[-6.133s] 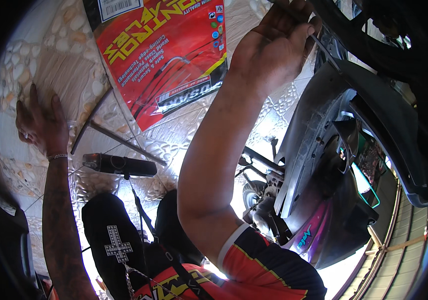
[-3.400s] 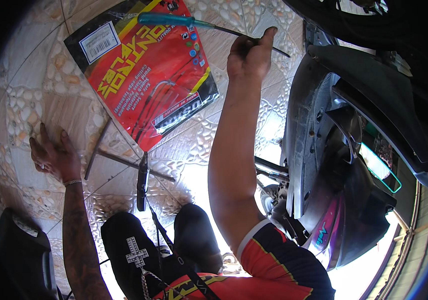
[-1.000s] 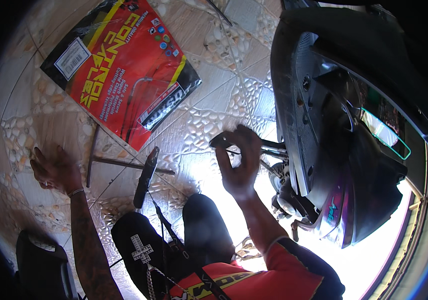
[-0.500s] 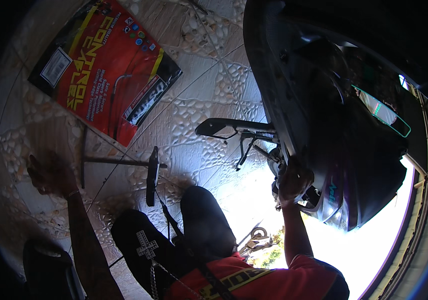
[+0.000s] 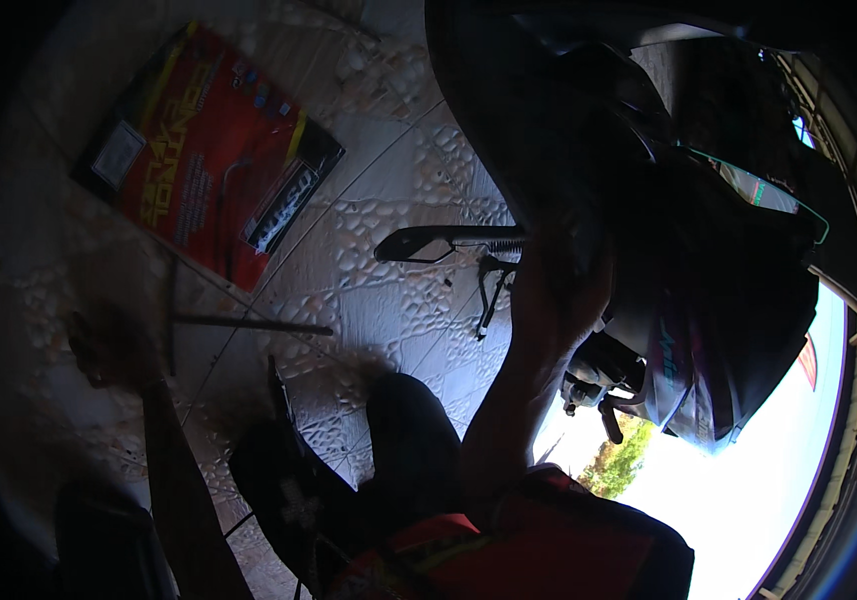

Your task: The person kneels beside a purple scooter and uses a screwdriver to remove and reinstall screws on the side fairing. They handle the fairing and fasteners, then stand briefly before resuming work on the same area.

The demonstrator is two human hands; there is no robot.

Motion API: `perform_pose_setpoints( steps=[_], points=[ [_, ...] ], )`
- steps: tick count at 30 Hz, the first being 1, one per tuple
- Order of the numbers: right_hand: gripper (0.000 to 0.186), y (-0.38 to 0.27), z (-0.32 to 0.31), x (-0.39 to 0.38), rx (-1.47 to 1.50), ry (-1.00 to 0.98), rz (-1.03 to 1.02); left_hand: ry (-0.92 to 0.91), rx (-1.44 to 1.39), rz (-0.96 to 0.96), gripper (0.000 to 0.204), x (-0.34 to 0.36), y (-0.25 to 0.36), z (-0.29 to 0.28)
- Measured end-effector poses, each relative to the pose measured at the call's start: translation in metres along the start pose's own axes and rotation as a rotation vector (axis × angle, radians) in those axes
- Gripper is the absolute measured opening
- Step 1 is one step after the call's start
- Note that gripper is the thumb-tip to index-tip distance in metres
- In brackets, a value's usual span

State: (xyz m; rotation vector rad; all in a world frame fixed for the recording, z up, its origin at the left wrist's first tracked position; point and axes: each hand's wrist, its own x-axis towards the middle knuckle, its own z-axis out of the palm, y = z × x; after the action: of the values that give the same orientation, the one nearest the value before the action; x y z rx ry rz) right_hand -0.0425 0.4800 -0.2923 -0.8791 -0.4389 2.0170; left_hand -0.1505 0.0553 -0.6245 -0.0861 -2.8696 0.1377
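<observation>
My left hand (image 5: 111, 345) rests on the pebble-patterned tiles (image 5: 369, 150), its fingers spread. Beside it a T-shaped metal tool (image 5: 254, 325) lies below a red and black printed plastic package (image 5: 219, 160). My right hand (image 5: 569, 270) is raised against the dark scooter bodywork (image 5: 609, 130) at the right; its fingers are lost in shadow, so what they hold is not visible. Left of that hand, a black metal footrest bracket (image 5: 394, 243) sticks out from the scooter, with a thin stand and spring under it.
A dark curved plastic part (image 5: 99, 535) lies at the lower left. My bent knee (image 5: 409, 430) is low in the middle. A bright opening with green foliage (image 5: 614, 460) shows at lower right, under a corrugated roof edge (image 5: 854, 350). Much of the picture is dark.
My right hand has left the thin rod near the package and come to the scooter, now higher than half a second ago. The picture has darkened. My left hand stays on the floor.
</observation>
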Motion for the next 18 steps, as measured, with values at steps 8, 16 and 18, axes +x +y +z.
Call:
perform_pose_setpoints(
  steps=[8,16,18],
  points=[
    [0.022,0.009,-0.029,0.026,0.132,0.157,0.039,-0.464,0.227,-0.191,0.067,0.011,0.019,-0.026],
    [0.022,-0.016,-0.011,0.099,-0.066,0.409,0.186,-0.156,0.170,-0.227,0.069,0.005,0.019,-0.034],
    [0.022,-0.012,-0.012,0.115,-0.068,0.457,0.147,-0.169,0.151,-0.228,0.069,0.008,0.014,-0.032]
  ],
)
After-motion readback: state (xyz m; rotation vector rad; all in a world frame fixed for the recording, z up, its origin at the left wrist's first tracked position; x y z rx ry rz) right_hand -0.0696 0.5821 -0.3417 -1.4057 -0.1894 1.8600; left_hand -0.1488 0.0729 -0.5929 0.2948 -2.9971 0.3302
